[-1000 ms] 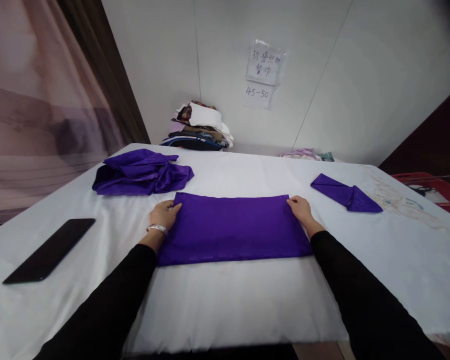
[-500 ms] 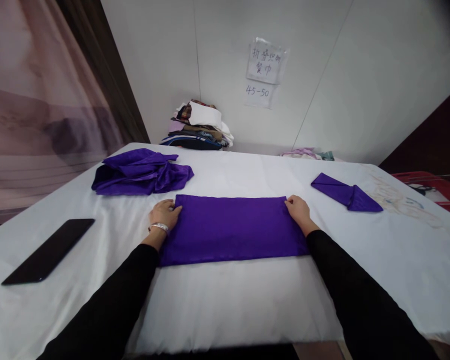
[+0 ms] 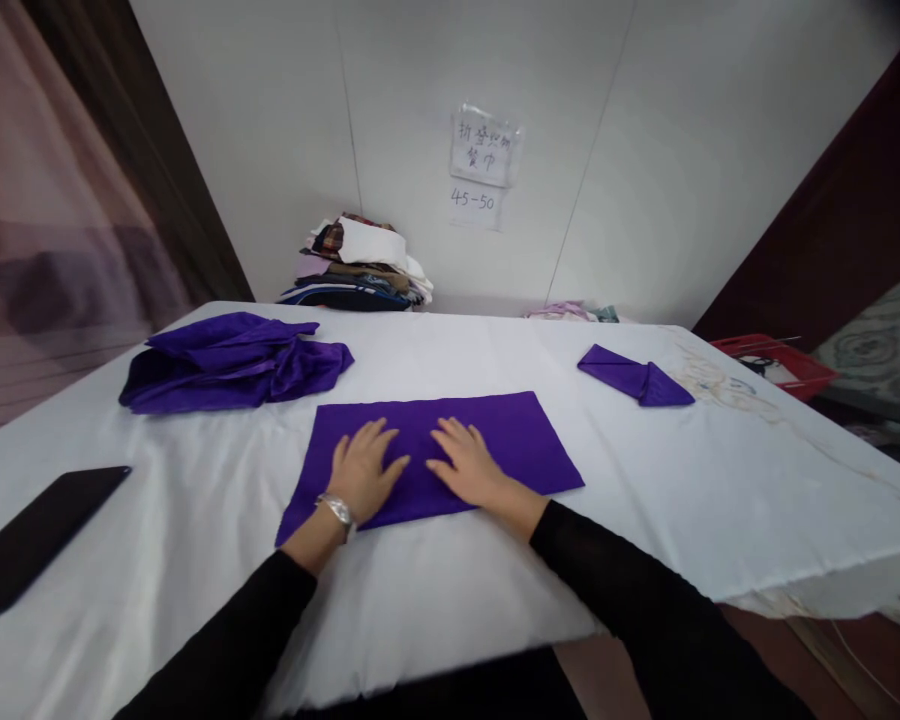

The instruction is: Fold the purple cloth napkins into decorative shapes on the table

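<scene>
A purple cloth napkin (image 3: pixel 525 440), folded into a flat rectangle, lies in front of me on the white-covered table (image 3: pixel 450 590). My left hand (image 3: pixel 364 470) rests on its left part with the fingers spread, a silver bracelet at the wrist. On the napkin's middle lies my right hand (image 3: pixel 465 465), its fingers also stretched out and apart. Neither hand grips anything. The napkin's edge under my right wrist is partly hidden.
At the back left is a heap of purple cloths (image 3: pixel 232 365); a dark tablet-like slab (image 3: pixel 41 535) lies nearer. A folded purple napkin (image 3: pixel 634 378) sits to the right. Folded clothes (image 3: pixel 364 265) are piled by the wall. Beyond the table's right edge stands a red basket (image 3: pixel 802 375).
Both hands have let go of the napkin's far corners and moved inward, now flat on its surface. The view has swung somewhat to the right.
</scene>
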The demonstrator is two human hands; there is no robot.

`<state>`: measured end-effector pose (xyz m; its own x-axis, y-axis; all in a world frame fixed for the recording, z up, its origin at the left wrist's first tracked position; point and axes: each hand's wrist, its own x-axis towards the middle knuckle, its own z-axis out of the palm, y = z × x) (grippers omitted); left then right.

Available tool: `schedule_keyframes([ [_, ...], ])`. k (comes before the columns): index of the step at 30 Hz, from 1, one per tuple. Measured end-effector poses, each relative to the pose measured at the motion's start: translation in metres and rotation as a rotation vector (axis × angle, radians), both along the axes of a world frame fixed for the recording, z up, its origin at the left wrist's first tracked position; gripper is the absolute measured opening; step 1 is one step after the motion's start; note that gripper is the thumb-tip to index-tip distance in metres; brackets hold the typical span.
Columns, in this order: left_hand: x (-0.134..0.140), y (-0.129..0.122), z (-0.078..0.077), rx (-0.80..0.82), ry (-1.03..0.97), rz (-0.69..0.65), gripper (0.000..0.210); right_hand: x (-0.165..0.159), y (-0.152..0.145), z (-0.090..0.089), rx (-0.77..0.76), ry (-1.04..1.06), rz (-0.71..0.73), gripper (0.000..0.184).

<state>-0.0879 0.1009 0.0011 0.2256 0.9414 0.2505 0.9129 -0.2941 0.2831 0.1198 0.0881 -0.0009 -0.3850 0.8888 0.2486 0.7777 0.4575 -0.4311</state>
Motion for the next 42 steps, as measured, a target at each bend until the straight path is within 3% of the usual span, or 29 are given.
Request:
schedule_keyframes([
  [4,0.026,-0.023,-0.010,-0.110,0.193,-0.090,0.056,-0.040,-0.015,-0.001,-0.072,-0.044,0.086,0.048],
  [9,0.021,-0.021,-0.019,-0.128,0.335,-0.077,0.056,-0.037,-0.021,-0.008,-0.097,-0.102,0.016,0.057],
  [14,0.022,-0.019,-0.019,-0.109,0.321,-0.071,0.061,0.004,-0.028,-0.011,-0.096,-0.173,-0.101,0.068],
  [22,0.023,-0.020,-0.017,-0.116,0.316,-0.076,0.064,0.123,-0.036,-0.013,-0.205,-0.357,-0.467,0.069],
  [28,0.024,-0.020,-0.014,-0.173,0.257,-0.053,0.064,0.145,-0.040,-0.020,-0.169,-0.445,-0.508,0.065],
  [32,0.061,-0.027,-0.005,-0.196,0.153,-0.048,0.065,0.145,-0.038,-0.025,-0.158,-0.478,-0.516,0.063],
  [38,0.161,-0.038,-0.004,-0.098,0.044,-0.302,0.062,0.148,-0.039,-0.027,-0.122,-0.561,-0.470,0.058],
  [42,0.175,-0.037,-0.014,-0.083,0.049,-0.260,0.062,0.150,-0.041,-0.029,-0.109,-0.592,-0.471,0.056],
])
